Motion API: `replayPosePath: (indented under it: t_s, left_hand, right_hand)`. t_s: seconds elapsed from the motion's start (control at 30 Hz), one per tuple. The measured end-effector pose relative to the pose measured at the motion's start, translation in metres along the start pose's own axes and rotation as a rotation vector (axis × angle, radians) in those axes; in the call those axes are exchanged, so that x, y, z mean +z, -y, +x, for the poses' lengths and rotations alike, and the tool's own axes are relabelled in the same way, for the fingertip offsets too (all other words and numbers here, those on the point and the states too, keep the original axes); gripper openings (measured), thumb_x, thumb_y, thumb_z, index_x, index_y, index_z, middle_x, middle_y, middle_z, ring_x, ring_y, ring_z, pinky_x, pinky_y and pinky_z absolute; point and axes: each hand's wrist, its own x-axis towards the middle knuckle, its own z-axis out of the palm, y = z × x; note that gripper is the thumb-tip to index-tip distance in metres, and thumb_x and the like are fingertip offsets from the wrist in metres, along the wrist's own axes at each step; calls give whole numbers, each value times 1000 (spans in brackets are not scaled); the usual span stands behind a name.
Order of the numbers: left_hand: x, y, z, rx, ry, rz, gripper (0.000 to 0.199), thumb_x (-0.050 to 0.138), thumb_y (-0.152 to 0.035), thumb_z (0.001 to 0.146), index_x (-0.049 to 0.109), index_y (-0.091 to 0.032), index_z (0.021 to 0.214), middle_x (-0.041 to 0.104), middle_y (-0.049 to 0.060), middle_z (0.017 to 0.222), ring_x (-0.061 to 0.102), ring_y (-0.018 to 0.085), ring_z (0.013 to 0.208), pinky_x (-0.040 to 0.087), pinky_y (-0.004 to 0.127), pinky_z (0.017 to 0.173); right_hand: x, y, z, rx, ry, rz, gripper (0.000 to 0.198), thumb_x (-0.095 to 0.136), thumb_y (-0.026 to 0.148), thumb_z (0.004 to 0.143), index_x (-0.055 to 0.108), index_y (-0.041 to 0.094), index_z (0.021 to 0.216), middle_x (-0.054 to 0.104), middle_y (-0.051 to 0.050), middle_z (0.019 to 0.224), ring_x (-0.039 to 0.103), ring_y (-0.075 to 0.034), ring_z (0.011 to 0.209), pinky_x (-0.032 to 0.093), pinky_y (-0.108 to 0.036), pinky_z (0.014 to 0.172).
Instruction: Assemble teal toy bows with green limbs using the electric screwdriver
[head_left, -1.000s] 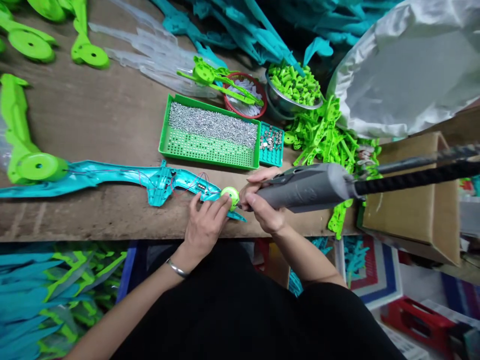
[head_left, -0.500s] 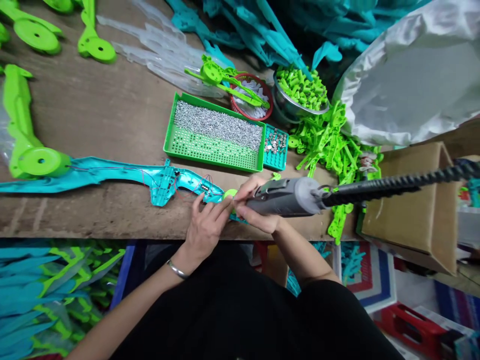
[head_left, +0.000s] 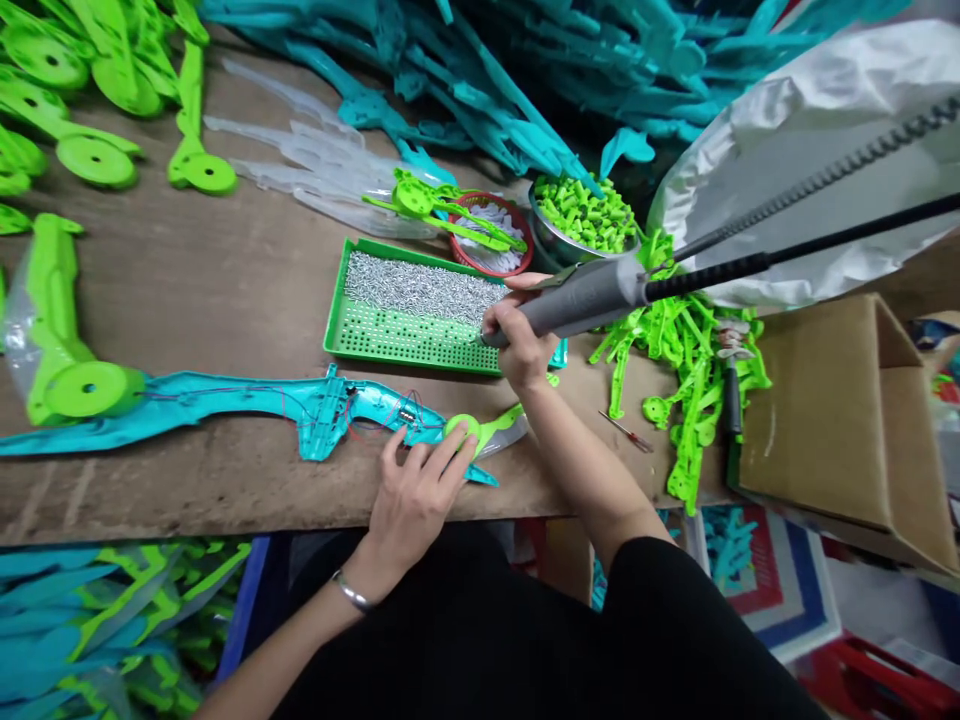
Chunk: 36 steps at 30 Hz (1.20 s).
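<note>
My left hand (head_left: 418, 490) lies with fingers spread on the right end of a long turquoise plastic bow-shaped part (head_left: 225, 395). Its fingertips touch a round lime-green piece (head_left: 461, 432) joined to a clear blade-like part (head_left: 506, 436). Thin red and dark wires run along the turquoise part. In my right hand (head_left: 523, 345) is a grey electric screwdriver (head_left: 581, 300), wrapped by the fingers, its tip over the green perforated tray (head_left: 412, 350). Small silver screws (head_left: 420, 285) fill the tray's far half. A lime-green wheel-ended part (head_left: 94, 388) sits on the turquoise part's left side.
Behind the tray stand a red basket (head_left: 517, 262) and a metal bowl (head_left: 555, 235) of green pieces. Lime-green parts (head_left: 686, 370) pile beside a cardboard box (head_left: 817, 400). A small screwdriver (head_left: 626, 432) lies on the table. Turquoise parts (head_left: 450, 80) heap at the back.
The electric screwdriver in my right hand has moved up from the round green piece to over the screw tray. My left hand stays on the part's right end. The view has tilted up.
</note>
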Motion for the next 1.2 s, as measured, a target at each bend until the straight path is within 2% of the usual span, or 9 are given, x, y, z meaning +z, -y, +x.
replayPosePath:
  t_s: [0.3, 0.53, 0.67, 0.83, 1.0, 1.2]
  left_hand:
    - [-3, 1, 2, 13, 1, -12, 40, 59, -23, 94, 59, -21, 134, 60, 4, 141, 60, 21, 85, 34, 55, 103]
    - [-1, 1, 1, 18, 7, 12, 41, 61, -22, 92, 60, -22, 134, 58, 3, 142, 58, 22, 84, 34, 55, 103]
    - [0, 1, 1, 25, -1, 25, 36, 59, -24, 94, 63, -22, 130, 59, 3, 141, 58, 22, 84, 33, 55, 104]
    - [1, 2, 1, 33, -11, 42, 38, 63, -24, 91, 63, -22, 129, 60, 1, 140, 58, 22, 83, 33, 55, 103]
    - [1, 1, 1, 34, -15, 47, 43, 66, -38, 90, 63, -22, 130, 60, 2, 140, 59, 23, 83, 32, 55, 104]
    - [2, 1, 1, 47, -24, 74, 42, 68, -36, 89, 63, -23, 129, 62, 3, 138, 59, 22, 82, 32, 54, 104]
  right_hand:
    - [2, -1, 0, 28, 1, 12, 38, 71, 55, 73, 56, 24, 89, 50, 8, 54, 48, -10, 42, 43, -27, 46]
    - [3, 6, 3, -32, 16, 87, 33, 73, 49, 76, 58, 25, 93, 51, 9, 54, 49, -10, 42, 43, -26, 45]
    - [-15, 33, -9, -19, -11, 55, 34, 71, 49, 79, 56, 28, 99, 51, 8, 58, 51, -10, 45, 46, -27, 49]
    - [-51, 63, -44, -6, 72, 107, 23, 70, 33, 82, 58, 27, 101, 52, 9, 56, 50, -9, 43, 44, -25, 48]
    - [-67, 61, -69, 116, 41, 91, 19, 69, 30, 82, 59, 25, 98, 53, 7, 58, 50, -11, 46, 46, -26, 49]
    - [-68, 49, -73, 195, 23, 39, 28, 71, 40, 79, 58, 24, 98, 51, 8, 56, 48, -11, 44, 46, -27, 48]
